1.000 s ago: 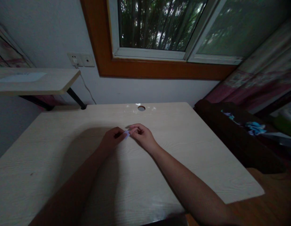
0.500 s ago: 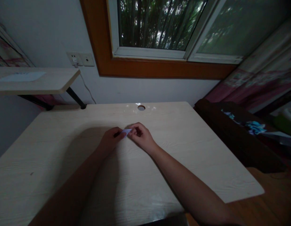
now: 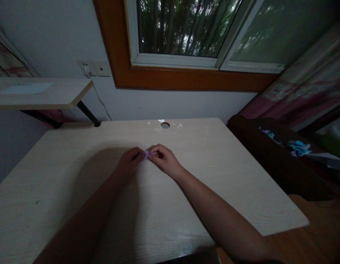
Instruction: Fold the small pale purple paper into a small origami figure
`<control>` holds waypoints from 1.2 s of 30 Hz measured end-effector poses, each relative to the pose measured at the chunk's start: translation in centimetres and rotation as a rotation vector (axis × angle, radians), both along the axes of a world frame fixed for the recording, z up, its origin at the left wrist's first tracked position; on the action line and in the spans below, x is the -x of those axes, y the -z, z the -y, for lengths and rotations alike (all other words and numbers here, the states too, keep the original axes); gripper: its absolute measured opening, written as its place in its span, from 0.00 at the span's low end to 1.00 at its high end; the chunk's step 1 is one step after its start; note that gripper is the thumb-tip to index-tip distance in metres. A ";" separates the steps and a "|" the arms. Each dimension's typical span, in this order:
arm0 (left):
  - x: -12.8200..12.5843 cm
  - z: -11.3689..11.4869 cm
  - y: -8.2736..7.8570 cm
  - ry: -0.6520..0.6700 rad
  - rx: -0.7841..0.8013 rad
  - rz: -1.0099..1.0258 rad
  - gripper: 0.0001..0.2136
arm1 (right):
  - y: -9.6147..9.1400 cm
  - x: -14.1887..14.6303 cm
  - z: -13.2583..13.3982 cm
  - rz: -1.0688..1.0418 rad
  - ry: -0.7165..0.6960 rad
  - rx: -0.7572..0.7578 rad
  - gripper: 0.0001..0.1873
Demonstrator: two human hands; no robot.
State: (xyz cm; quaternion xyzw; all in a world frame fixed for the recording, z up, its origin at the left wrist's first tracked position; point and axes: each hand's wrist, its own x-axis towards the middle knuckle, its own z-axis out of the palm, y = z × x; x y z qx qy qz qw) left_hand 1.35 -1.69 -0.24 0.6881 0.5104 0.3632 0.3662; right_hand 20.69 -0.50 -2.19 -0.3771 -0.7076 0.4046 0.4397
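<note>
A small pale bluish piece of folded paper (image 3: 146, 154) is pinched between both of my hands at the middle of a light wooden desk (image 3: 76, 190). My left hand (image 3: 130, 161) has its fingers curled on the paper's left end. My right hand (image 3: 164, 159) pinches the right end with thumb and fingertips. Most of the paper is hidden by the fingers.
A round cable hole (image 3: 165, 125) lies at the desk's far edge. A raised side shelf (image 3: 43, 95) stands at the left, with wall sockets (image 3: 94, 68) behind it. A window (image 3: 186, 29) is ahead. A dark bed frame with bedding (image 3: 282, 154) sits on the right.
The hands stayed in place while the fingers worked the paper; less of the paper shows now than half a second ago.
</note>
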 end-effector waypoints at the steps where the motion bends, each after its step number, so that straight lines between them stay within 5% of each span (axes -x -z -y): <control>1: 0.0 0.0 0.0 0.002 -0.001 0.002 0.12 | 0.1 0.0 0.0 -0.005 0.002 0.003 0.07; 27: 0.1 -0.3 0.6 0.009 -0.031 -0.105 0.13 | 0.7 -0.1 -0.1 -0.038 0.033 0.122 0.09; 36: 0.1 -0.2 0.5 -0.018 0.018 -0.084 0.13 | 0.4 0.1 0.0 -0.207 0.089 0.183 0.11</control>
